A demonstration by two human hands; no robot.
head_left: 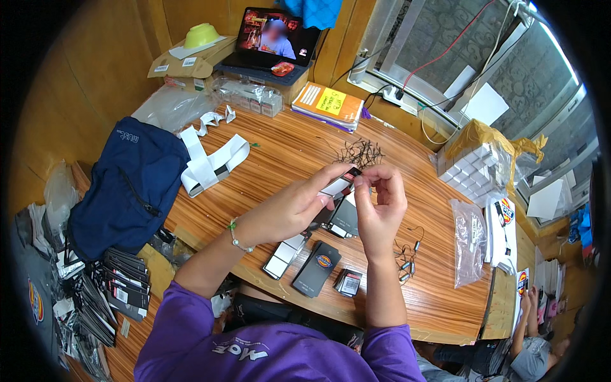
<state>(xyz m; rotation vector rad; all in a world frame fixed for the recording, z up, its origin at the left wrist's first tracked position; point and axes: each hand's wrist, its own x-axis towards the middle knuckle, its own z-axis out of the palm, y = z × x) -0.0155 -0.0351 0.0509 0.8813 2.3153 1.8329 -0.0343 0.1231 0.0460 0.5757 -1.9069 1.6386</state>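
Note:
My left hand [283,207] grips a small hang tag [336,187] with a white face and a black and red end, tilted above the table. At its dark end, my right hand [383,204] pinches with thumb and forefinger; whether a cord is between them is too small to tell. Below my hands lie dark tags [345,218], partly hidden. Nearer me are a stack of white-faced tags [284,256], a stack of dark grey tags [316,270] with a logo, and a small stack of labels [348,282]. Black tag cords [359,152] lie heaped beyond my hands.
More cords [408,260] lie at right, near a plastic bag [469,242] and wrapped white boxes [474,167]. A navy bag [127,191] and white strips [219,160] are at left. At the back stand a laptop [270,38] and notebooks [328,105]. Another person [534,353] sits lower right.

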